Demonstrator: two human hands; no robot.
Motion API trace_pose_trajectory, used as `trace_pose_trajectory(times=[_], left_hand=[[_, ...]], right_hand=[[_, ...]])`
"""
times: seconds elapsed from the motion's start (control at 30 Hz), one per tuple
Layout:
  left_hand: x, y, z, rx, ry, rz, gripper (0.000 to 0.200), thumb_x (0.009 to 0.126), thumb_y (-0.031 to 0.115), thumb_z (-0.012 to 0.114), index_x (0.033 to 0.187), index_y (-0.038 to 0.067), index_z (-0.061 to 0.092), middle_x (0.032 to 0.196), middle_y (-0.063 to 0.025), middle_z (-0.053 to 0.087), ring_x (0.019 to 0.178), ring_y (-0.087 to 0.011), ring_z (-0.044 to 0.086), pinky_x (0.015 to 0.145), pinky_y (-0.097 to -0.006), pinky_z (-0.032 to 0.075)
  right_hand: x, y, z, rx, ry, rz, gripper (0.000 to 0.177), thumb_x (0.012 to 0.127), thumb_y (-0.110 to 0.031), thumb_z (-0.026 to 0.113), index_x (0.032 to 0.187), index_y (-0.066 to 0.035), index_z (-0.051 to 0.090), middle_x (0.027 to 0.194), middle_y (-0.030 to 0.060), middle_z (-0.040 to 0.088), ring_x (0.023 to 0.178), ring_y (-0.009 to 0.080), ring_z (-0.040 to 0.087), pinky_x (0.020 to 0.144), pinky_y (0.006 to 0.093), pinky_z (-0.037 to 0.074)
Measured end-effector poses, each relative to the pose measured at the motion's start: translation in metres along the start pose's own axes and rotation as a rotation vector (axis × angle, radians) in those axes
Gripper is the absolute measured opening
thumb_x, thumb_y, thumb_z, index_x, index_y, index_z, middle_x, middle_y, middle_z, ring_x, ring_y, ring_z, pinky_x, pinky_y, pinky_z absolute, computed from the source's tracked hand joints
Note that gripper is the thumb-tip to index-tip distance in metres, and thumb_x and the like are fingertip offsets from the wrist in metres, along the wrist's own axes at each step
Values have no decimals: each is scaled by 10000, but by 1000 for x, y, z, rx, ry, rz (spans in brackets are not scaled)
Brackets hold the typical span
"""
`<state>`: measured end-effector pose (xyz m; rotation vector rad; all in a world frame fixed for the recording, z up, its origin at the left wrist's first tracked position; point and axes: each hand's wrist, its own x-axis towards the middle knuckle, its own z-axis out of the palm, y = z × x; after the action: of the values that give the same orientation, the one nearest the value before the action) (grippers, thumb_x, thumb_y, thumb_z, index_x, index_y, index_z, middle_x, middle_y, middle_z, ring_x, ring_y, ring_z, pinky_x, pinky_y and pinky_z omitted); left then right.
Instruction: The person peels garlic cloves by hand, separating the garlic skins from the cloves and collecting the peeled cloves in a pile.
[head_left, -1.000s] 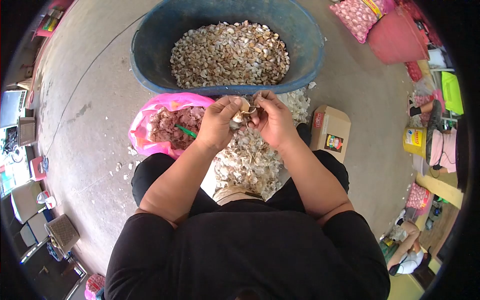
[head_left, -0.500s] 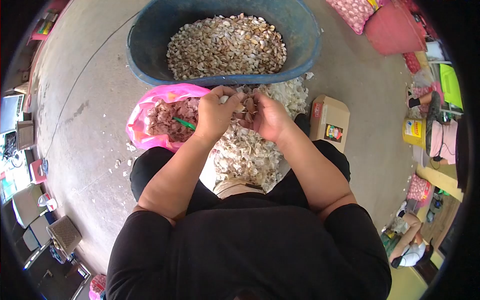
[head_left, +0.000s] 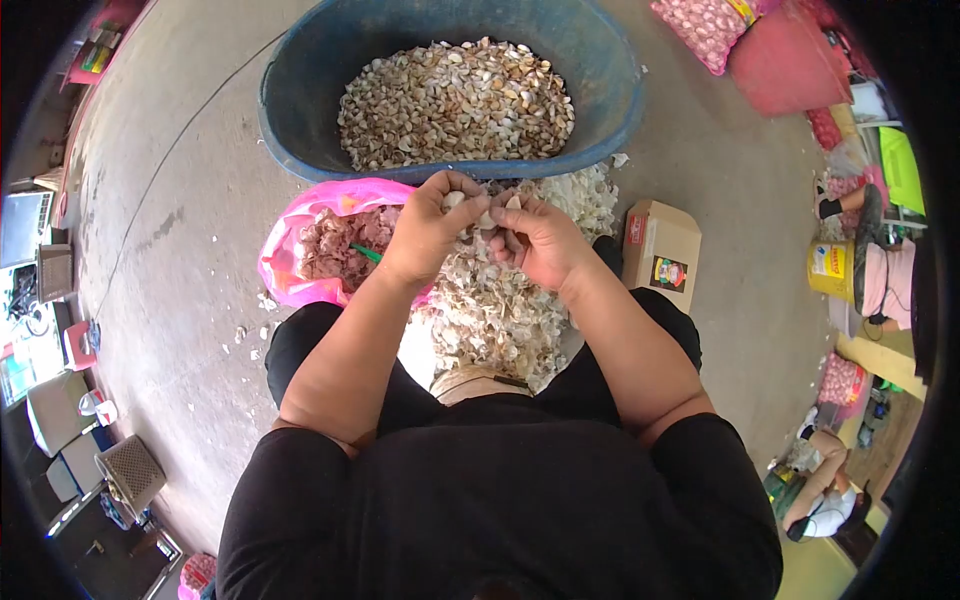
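Observation:
My left hand (head_left: 428, 232) is closed, with pale garlic cloves (head_left: 453, 200) showing at its thumb and fingers. Close beside it, my right hand (head_left: 545, 242) has curled fingers and pinches a garlic clove (head_left: 514, 202) between thumb and forefinger. Both hands are over a heap of papery garlic skins (head_left: 500, 320) between my knees. Just beyond them stands a blue tub (head_left: 290, 130) containing many loose garlic cloves (head_left: 455, 105). To the left, a pink plastic bag (head_left: 285, 235) holds purplish skins, with a green object (head_left: 366, 253) lying on top.
A cardboard box (head_left: 662, 250) stands by my right knee. Farther right are a yellow bucket (head_left: 830, 265), a red container (head_left: 790, 65), a net sack of garlic (head_left: 700, 30) and two other people (head_left: 830, 510). Baskets (head_left: 130, 468) and furniture line the left side.
The brownish cloves seen earlier in my open right palm no longer show. Its fingers have curled in and now pinch one clove. My left hand stays nearly in place; the view has shifted slightly.

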<state>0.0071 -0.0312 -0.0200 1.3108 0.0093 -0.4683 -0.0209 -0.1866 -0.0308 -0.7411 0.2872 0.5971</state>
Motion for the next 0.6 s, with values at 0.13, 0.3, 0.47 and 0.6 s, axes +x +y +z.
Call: trace_pose_trajectory(times=[0.13,0.3,0.47,0.6], left_hand=[[-3,-2,-7,43,7,-10,90,793,72,577,827,27,508,686,-3,526,619,-76,487,552,-192,393],[-6,-3,-4,152,55,34,74,791,60,577,799,27,511,690,-8,532,617,-67,477,539,-195,386],[-6,3,-6,-26,110,-33,73,793,63,574,788,31,508,695,-14,535,615,-72,472,537,-207,389],[-2,-3,-15,-167,133,-67,75,793,56,559,818,8,507,737,-51,545,612,-101,503,533,-233,416]], right_hand=[[-5,-5,2,58,56,49,88,797,-120,573,866,-79,537,716,32,574,585,123,557,513,255,440],[-3,3,10,-25,102,-45,89,791,-100,584,862,-67,541,731,33,576,601,132,565,504,246,437],[6,5,14,-74,119,-113,86,782,-93,599,836,-58,541,726,47,574,597,135,560,500,238,432],[17,-1,9,-105,126,-40,74,798,-94,576,837,-52,529,759,66,568,579,131,534,498,235,425]])
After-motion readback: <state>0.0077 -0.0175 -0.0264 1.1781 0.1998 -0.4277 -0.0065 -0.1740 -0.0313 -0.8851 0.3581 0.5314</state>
